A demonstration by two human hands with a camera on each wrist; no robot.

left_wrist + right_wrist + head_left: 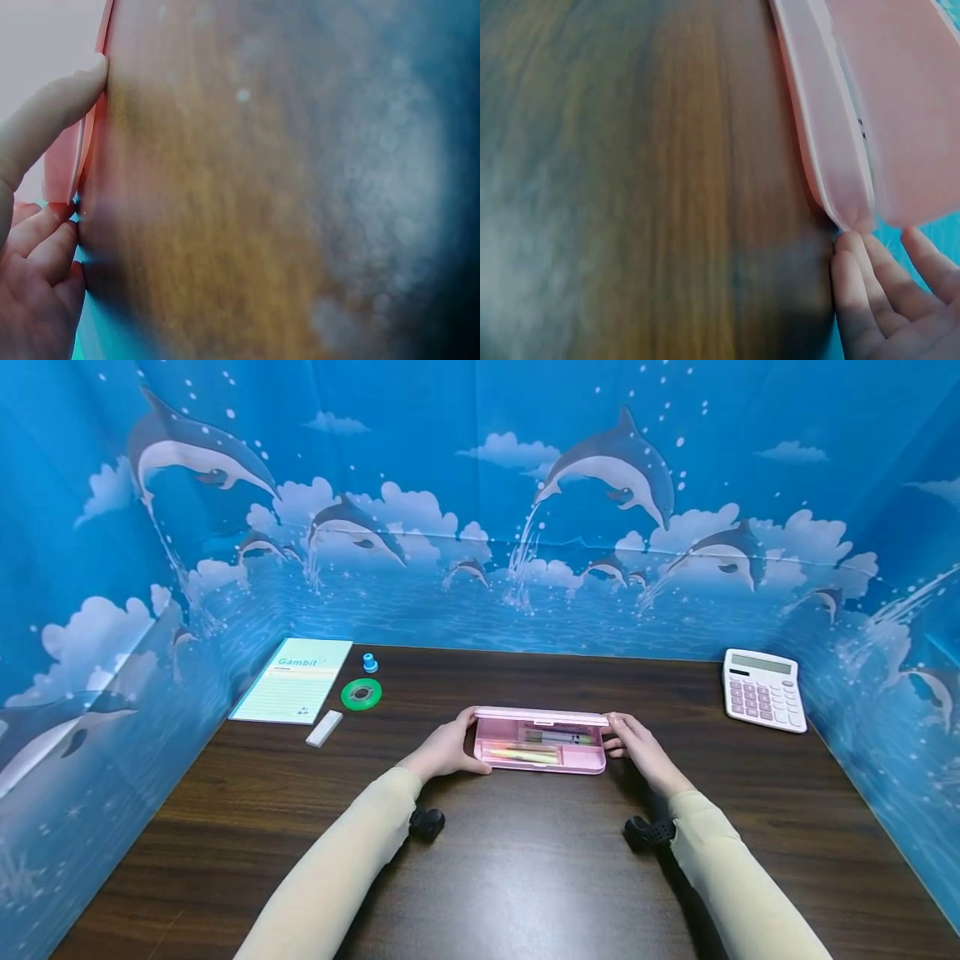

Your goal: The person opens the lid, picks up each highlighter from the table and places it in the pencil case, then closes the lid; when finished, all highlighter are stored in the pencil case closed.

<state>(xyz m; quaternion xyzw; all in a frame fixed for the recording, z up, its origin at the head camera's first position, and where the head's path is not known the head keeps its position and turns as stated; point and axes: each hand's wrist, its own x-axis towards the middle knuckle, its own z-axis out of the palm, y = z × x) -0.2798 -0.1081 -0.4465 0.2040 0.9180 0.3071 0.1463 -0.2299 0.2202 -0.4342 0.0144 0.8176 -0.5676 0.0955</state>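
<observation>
A pink pencil case [540, 767] lies in front of me with its lid [536, 713] tilted partly up. Through the gap show several slim pens [525, 754] in the front and others behind them. My left hand [447, 747] holds the case's left end. In the left wrist view its thumb [71, 97] lies against the front edge, while the other fingers bend at the end of the case. At the right end, my right hand [636, 745] has its fingertips [850, 241] on the base's end, and one more finger meets the lid's edge.
A Gambit notebook [296, 681], a blue sharpener-like piece [370, 662], a green tape roll [362, 694] and a white eraser-like block [324, 728] lie on the left of the dark wooden table [525, 868]. At the back right is a calculator [763, 689]. A dolphin-print curtain [480, 593] surrounds the table.
</observation>
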